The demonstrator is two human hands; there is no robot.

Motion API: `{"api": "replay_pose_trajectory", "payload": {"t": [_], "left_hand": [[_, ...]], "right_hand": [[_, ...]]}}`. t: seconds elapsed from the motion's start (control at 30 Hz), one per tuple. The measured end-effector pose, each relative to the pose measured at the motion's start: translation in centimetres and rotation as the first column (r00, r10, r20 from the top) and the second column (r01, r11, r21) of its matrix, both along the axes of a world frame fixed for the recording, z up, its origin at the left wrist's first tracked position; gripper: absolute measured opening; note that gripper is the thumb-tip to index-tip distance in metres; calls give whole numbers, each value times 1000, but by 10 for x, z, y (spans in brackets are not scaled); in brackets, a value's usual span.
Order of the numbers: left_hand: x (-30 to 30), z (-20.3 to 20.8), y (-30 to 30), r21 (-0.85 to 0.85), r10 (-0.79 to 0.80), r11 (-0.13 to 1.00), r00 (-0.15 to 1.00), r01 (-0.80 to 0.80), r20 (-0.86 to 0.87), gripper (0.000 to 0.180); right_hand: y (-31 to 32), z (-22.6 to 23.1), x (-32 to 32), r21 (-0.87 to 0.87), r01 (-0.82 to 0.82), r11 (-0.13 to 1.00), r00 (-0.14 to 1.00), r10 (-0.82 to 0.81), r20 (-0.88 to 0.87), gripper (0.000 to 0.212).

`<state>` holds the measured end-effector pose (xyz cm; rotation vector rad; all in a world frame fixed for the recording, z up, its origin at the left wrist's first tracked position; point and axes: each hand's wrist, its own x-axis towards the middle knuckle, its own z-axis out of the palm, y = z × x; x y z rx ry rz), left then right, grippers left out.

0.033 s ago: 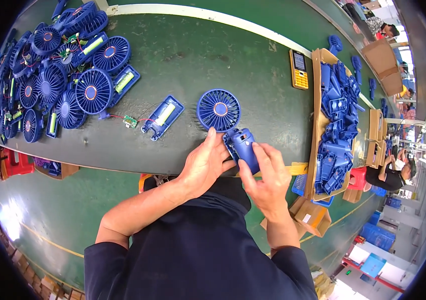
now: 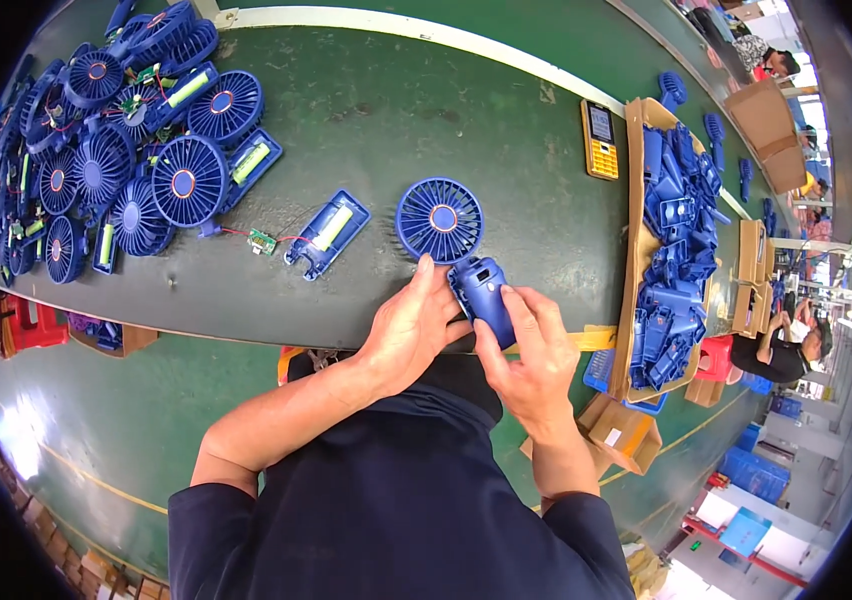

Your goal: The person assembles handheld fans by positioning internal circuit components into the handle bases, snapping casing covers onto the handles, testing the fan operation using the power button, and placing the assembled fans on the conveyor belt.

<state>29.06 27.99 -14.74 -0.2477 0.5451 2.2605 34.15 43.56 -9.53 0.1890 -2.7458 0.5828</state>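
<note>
A blue handheld fan lies before me, its round head (image 2: 440,220) resting on the green tabletop. My left hand (image 2: 408,328) is closed around its handle from the left, palm partly up. Over that handle sits a smooth blue handle cover (image 2: 487,300), slightly skewed, with a gap along its left edge. My right hand (image 2: 534,358) grips the cover between thumb and fingers from the right. What lies inside the handle is mostly hidden. To the left is an open blue handle half (image 2: 316,266) holding a yellow-green battery, wired to a small green circuit board (image 2: 262,241).
A heap of half-open blue fans (image 2: 101,165) fills the table's left end. At right, a cardboard tray (image 2: 634,250) holds many blue handle shells (image 2: 674,270), with a yellow phone (image 2: 601,150) beside it. Other people sit farther right.
The cover has turned slightly and sits a little lower against the handle under my right hand. My left hand holds nearly the same place.
</note>
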Motion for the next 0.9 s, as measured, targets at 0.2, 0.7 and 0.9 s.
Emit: {"api": "replay_pose_trajectory", "payload": {"t": [0.2,0.7,0.9], "left_hand": [[1,-4,-1,26,-5,1000,1000,6,-6,66],[7,-15,-1,88,30,996,999,-33,28,52],[9,-9,1,-119,60,990,993,-72,-106,32]], "right_hand": [[-7,-3,-2,16,-4,1000,1000,4,13,46],[-13,-7,1,143,-50,988,999,47,23,47],[-18,-8,11,-7,-43,999,999,43,-7,47]]}}
